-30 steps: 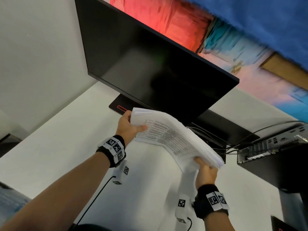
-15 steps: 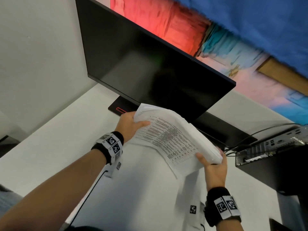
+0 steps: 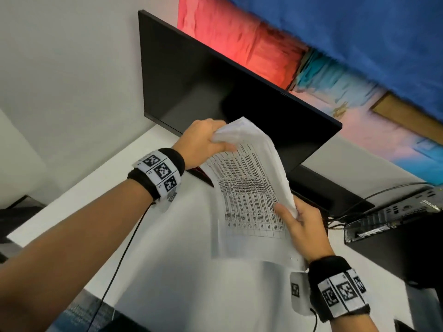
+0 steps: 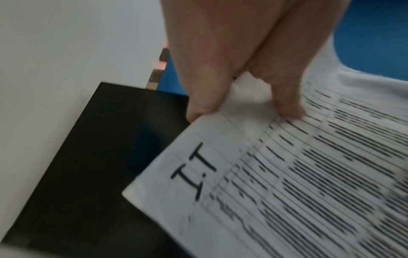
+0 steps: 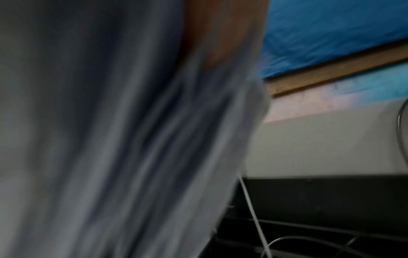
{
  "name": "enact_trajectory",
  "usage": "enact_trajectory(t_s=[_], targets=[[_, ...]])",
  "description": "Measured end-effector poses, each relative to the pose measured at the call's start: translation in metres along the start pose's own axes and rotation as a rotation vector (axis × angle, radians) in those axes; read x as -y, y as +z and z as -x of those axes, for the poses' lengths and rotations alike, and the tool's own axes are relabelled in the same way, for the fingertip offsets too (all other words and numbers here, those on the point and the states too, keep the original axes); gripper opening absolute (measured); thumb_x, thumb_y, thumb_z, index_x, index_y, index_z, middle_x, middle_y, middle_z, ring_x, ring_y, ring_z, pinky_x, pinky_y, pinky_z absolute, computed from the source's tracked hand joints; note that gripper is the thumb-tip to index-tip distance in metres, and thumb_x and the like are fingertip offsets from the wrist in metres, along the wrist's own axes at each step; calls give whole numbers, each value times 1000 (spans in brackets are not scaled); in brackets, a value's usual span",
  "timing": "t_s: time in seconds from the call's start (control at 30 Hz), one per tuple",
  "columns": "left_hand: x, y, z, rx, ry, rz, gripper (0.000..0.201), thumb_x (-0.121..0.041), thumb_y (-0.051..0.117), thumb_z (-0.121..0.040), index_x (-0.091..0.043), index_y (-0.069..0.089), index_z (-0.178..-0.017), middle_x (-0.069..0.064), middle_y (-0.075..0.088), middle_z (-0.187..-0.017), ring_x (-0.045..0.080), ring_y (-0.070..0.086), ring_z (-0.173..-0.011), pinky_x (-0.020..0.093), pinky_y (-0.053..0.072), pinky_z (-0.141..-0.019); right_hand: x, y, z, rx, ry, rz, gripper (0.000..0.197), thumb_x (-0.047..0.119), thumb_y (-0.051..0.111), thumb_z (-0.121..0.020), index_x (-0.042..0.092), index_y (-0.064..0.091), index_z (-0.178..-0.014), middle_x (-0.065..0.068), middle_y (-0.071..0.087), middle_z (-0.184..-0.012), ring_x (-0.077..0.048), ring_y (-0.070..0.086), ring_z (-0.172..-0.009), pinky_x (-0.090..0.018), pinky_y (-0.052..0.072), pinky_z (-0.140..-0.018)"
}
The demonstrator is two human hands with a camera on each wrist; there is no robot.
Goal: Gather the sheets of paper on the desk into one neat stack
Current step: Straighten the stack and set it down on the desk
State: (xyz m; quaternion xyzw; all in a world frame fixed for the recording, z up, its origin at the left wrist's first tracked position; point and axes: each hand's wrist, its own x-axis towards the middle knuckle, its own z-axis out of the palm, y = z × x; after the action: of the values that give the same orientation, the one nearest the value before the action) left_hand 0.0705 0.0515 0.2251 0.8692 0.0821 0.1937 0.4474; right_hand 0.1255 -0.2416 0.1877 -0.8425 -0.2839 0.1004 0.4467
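A bundle of printed paper sheets [image 3: 251, 188] is held in the air above the white desk [image 3: 182, 271], standing almost upright with its printed table facing me. My left hand [image 3: 206, 142] grips the top edge, thumb on the front. In the left wrist view the thumb and a finger pinch the sheets [image 4: 298, 183]. My right hand [image 3: 297, 224] grips the right edge lower down, thumb on the printed face. The right wrist view shows only blurred paper [image 5: 121, 148] close to the lens.
A black monitor [image 3: 227, 97] stands right behind the sheets. A black computer case [image 3: 393, 226] with cables sits at the right. A thin black cable [image 3: 124, 250] runs over the desk under my left forearm. A colourful painting hangs on the wall.
The sheets have swung from lying nearly flat to standing almost upright. My left hand rose towards the monitor and my right hand shifted its hold on the right edge.
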Motion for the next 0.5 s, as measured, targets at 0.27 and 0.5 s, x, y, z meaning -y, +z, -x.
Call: enact_trajectory(t_s=[0.27,0.5], targets=[[63,18,88,10,-759,417,68,-50,72,-85,-16,43,-136,-2,56,-130,22,52,-125,38,41,-107,2,67,10,-35,222,-446,23,10,61,-94,12,67,-116,-2,79,-102,-17,76,-92,-24,58,-71],[103,24,146,-117,-760,567,27,-24,55,-102,-18,58,-128,-3,68,-121,7,64,-101,29,52,-92,-6,134,18,-16,422,-610,25,8,61,-94,11,68,-118,-3,78,-107,-19,75,-98,-27,60,-77]])
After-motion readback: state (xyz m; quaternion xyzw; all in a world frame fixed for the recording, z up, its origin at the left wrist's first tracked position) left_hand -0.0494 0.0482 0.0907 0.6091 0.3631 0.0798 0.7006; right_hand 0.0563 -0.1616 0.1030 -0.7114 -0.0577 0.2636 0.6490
